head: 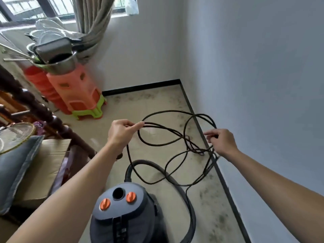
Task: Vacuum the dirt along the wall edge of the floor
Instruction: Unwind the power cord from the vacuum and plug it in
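A grey canister vacuum [122,213] with two orange knobs stands on the floor below me, its thick black hose [184,193] curving off to the right. A thin black power cord [168,137] hangs in several tangled loops between my hands. My left hand [121,132] pinches two strands of the cord at the left. My right hand [221,141] grips the cord near the wall at the right. Dark dirt specks [217,216] lie on the beige floor along the black baseboard [226,186] of the right wall.
Stacked orange and green plastic stools [78,95] carrying metal pots stand at the back left by a curtain [93,23]. A dark wooden frame [35,106], a cardboard box [43,169], a cushion and a racket crowd the left side. White walls meet in the far corner.
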`<control>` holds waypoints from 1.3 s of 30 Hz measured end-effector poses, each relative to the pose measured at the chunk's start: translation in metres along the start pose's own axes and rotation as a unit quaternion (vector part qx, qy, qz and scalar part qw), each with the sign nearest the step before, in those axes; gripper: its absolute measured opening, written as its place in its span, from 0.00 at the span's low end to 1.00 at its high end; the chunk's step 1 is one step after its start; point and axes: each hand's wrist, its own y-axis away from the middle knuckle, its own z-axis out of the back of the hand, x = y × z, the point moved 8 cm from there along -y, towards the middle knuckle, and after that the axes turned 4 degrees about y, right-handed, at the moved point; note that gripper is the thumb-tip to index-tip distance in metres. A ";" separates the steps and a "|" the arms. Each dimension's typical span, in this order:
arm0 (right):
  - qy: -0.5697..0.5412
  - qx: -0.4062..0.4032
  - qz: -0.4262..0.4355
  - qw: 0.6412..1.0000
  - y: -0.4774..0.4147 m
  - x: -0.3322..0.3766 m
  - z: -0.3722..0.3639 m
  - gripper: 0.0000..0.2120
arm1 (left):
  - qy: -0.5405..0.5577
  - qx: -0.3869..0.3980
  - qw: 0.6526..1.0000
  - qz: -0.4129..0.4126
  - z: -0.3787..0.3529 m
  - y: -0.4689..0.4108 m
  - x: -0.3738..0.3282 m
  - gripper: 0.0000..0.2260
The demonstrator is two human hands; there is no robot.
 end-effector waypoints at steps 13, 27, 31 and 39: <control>-0.083 -0.005 -0.013 0.996 -0.074 0.055 0.003 0.13 | 0.119 -0.190 0.967 0.125 0.066 -0.030 0.070 0.13; 0.103 0.128 0.224 0.961 -0.162 0.216 -0.134 0.09 | 0.109 -0.190 0.960 0.175 0.069 -0.088 0.114 0.11; 0.168 0.176 0.228 0.943 -0.186 0.227 -0.179 0.09 | 0.098 -0.215 0.958 0.161 0.092 -0.105 0.106 0.09; 0.025 0.338 0.197 0.920 -0.271 0.258 -0.282 0.07 | 0.093 -0.266 0.937 0.209 0.100 -0.164 0.129 0.10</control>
